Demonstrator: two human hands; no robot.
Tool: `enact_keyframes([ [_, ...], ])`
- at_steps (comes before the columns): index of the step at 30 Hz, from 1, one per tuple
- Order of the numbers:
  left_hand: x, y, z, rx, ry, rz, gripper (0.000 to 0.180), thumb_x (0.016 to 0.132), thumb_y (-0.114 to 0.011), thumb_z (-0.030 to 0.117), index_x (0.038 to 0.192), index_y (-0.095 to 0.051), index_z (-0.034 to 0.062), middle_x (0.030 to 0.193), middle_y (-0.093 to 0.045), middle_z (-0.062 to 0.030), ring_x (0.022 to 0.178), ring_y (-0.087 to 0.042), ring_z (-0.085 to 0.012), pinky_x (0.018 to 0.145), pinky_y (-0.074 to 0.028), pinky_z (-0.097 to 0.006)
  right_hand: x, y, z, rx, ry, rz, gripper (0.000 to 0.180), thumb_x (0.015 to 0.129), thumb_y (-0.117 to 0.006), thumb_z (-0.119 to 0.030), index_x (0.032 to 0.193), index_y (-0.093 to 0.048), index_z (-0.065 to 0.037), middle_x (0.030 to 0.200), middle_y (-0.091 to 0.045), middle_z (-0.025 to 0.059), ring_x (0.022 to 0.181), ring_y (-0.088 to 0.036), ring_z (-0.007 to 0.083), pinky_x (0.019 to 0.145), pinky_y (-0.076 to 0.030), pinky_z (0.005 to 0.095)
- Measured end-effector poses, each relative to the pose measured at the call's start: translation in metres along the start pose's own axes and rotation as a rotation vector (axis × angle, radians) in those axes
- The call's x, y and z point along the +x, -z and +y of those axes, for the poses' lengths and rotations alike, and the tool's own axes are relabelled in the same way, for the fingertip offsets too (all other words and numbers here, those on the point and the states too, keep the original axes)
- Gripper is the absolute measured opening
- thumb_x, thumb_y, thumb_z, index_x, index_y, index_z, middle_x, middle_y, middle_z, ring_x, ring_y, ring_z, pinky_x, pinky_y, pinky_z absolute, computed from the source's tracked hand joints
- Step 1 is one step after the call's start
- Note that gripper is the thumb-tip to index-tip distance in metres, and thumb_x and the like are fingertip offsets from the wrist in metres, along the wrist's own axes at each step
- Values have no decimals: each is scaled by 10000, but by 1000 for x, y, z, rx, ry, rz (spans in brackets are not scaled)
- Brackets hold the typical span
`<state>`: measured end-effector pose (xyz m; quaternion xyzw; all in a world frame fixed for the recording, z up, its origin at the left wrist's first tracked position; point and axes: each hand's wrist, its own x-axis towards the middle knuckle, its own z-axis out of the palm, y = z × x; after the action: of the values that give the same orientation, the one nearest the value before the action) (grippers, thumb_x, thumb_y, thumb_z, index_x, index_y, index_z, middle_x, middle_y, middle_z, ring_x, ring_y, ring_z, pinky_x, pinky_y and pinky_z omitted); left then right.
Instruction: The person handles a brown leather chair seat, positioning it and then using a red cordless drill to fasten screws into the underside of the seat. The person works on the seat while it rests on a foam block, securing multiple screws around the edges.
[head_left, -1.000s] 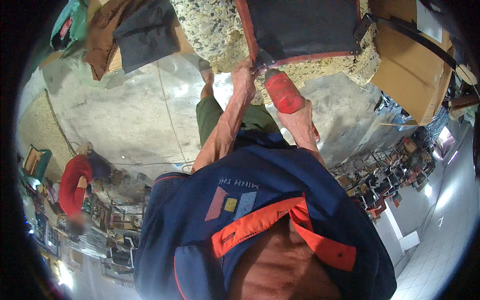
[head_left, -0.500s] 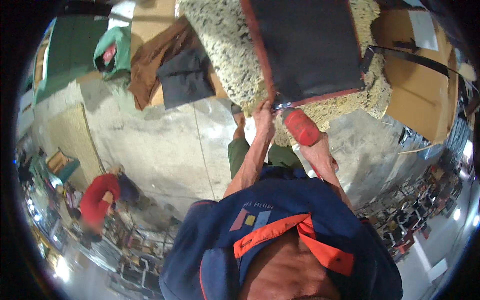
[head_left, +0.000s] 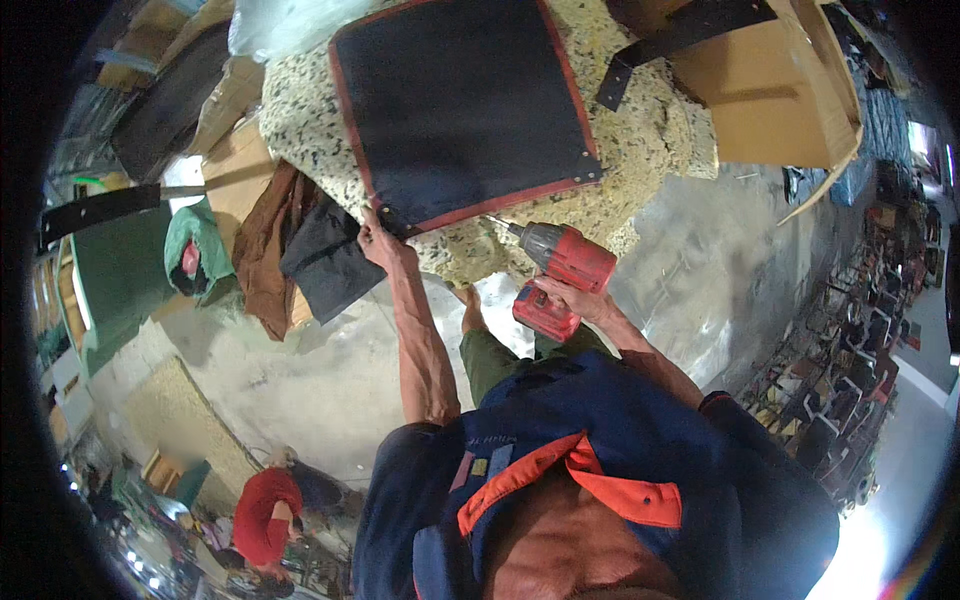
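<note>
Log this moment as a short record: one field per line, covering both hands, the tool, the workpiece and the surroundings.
left hand: grips the near corner of the dark panel
right hand: wrapped around the red power drill
red power drill: bit aimed at the panel's near edge
dark panel: black, red border, lies flat on the speckled foam block
speckled foam block: under the panel
clothes: brown and dark garments piled left of the block
cardboard box: open, right of the block
floor: grey concrete
</note>
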<state>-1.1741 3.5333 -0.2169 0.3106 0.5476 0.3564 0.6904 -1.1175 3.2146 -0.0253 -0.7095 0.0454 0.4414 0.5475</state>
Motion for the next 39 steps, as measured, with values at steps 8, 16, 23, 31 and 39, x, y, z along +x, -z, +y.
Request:
enact_keyframes([
  [8,89,-27,38,248,-262,82,486,877,-807,337,1057,-577,-51,955,-631,-109,846,-600,-226,783,-501,-377,-37,56,0,-44,-42,175,137,932,-756,-197,934,-677,-85,675,-575,-47,573,-514,46,514,-416,254],
  [16,-75,-42,38,681,-407,158,378,914,-713,268,1037,-633,-81,952,-688,-188,831,-635,-331,796,-495,-426,-39,85,10,-72,14,281,165,939,-748,-206,929,-666,-64,658,-565,-26,553,-507,59,503,-405,258],
  [23,-242,-102,-51,-213,881,-620,246,1035,-559,199,1160,-623,-3,1112,-697,-147,968,-687,-243,882,-582,-401,4,103,25,-125,-58,224,240,906,-798,-243,1002,-654,-76,803,-604,-30,617,-522,50,531,-427,237],
  [31,-244,-114,-76,-317,903,-583,219,1065,-501,163,1199,-609,27,1116,-672,-75,1012,-651,-205,929,-541,-389,25,105,43,-211,-10,275,432,898,-790,-181,1249,-598,-20,1174,-642,84,1076,-604,179,916,-481,330],
  [39,-243,-126,-69,-361,933,-442,215,1061,-508,161,1194,-628,42,1085,-687,-76,897,-656,-184,844,-574,-377,35,98,5,-448,133,213,444,835,-804,-116,1225,-637,13,1159,-697,138,1070,-681,214,902,-545,364],
])
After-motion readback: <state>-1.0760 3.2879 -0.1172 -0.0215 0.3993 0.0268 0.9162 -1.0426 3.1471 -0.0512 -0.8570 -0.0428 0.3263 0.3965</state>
